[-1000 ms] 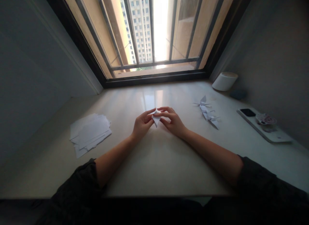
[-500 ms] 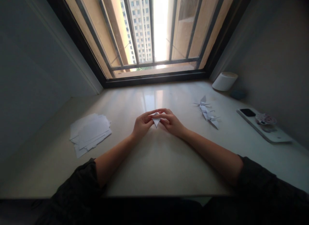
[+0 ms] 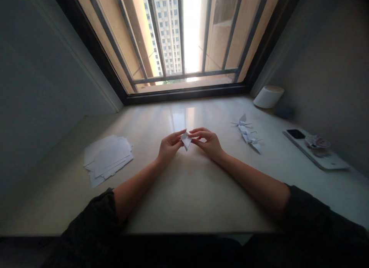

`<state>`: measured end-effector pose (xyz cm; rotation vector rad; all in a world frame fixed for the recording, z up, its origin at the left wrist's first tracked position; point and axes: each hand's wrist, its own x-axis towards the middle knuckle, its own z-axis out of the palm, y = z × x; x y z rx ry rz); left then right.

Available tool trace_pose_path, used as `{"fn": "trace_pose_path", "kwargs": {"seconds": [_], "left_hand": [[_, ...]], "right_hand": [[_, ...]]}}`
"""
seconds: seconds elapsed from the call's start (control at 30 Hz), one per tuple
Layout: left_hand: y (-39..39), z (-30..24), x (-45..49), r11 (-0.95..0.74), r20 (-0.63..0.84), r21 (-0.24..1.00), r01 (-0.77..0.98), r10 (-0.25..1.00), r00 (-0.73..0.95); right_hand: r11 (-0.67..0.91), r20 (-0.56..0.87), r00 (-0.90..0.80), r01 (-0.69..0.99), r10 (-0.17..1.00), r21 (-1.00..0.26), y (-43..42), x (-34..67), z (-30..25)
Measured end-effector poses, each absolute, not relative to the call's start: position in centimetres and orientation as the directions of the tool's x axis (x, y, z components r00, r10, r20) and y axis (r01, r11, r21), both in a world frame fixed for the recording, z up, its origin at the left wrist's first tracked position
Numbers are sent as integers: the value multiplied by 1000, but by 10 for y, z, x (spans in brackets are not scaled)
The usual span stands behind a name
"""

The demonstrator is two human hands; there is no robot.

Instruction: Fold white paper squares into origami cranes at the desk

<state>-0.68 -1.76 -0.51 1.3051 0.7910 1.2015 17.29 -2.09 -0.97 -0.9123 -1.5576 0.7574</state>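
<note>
A small folded piece of white paper (image 3: 186, 140) is held between both hands above the middle of the pale windowsill table (image 3: 184, 183). My left hand (image 3: 168, 148) pinches its left side with thumb and fingers. My right hand (image 3: 208, 143) pinches its upper right edge with the fingertips curled in. Only a pointed part of the paper shows between the fingers.
A loose stack of white paper sheets (image 3: 106, 157) lies at the left. Several finished paper cranes (image 3: 248, 134) sit at the right. Further right lie a phone (image 3: 314, 149) with a small object on it and a white roll (image 3: 268, 96) by the window.
The right-hand fingers have shifted on the folded paper, and the paper has turned slightly, with its point showing a little more between the hands. The arms stay in place.
</note>
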Motion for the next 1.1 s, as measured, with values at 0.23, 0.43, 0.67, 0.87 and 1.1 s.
{"fn": "trace_pose_path", "kwargs": {"seconds": [0.23,0.43,0.67,0.87,1.1], "left_hand": [[-18,-3,-7,-122,171,969,-217,960,222],[-18,-4,-7,-116,167,968,-224,961,221],[-18,-3,-7,-113,157,971,-210,966,206],[-17,-5,-8,-132,169,974,-184,964,203],[-18,-3,-7,-138,168,978,-158,967,192]], "right_hand": [[411,400,-123,74,908,-909,-19,173,-9],[371,369,-62,19,927,-929,-19,173,-8],[198,205,-78,-92,976,-976,-18,172,-10],[79,88,-58,-145,994,-986,-17,169,-12],[82,92,-82,-124,992,-989,-14,169,-10]]}}
